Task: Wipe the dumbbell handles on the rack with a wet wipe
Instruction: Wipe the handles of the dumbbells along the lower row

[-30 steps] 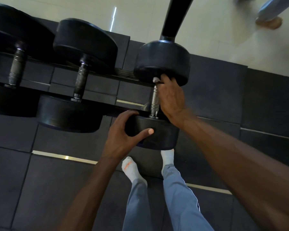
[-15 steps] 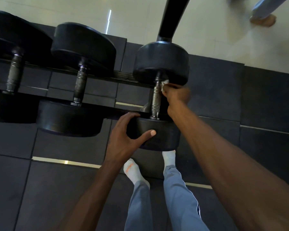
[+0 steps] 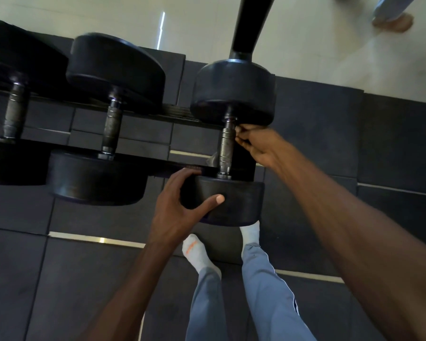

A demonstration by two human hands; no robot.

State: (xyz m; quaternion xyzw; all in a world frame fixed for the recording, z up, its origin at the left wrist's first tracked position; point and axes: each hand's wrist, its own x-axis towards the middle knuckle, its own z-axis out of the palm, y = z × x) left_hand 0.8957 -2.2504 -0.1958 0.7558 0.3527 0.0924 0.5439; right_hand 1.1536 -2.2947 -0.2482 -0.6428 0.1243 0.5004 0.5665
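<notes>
Left hand [image 3: 180, 212] fingers grip the heavy, rigid dumbbell [image 3: 231, 203] head; right hand [image 3: 253, 143] fingers curled beside the knurled handle [image 3: 226, 146], wipe unseen.

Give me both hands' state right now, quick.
Left hand: fingers and thumb curled round the near weight head of the right-most dumbbell.
Right hand: fingers curled beside the handle; wipe not visible, cannot tell.
</notes>
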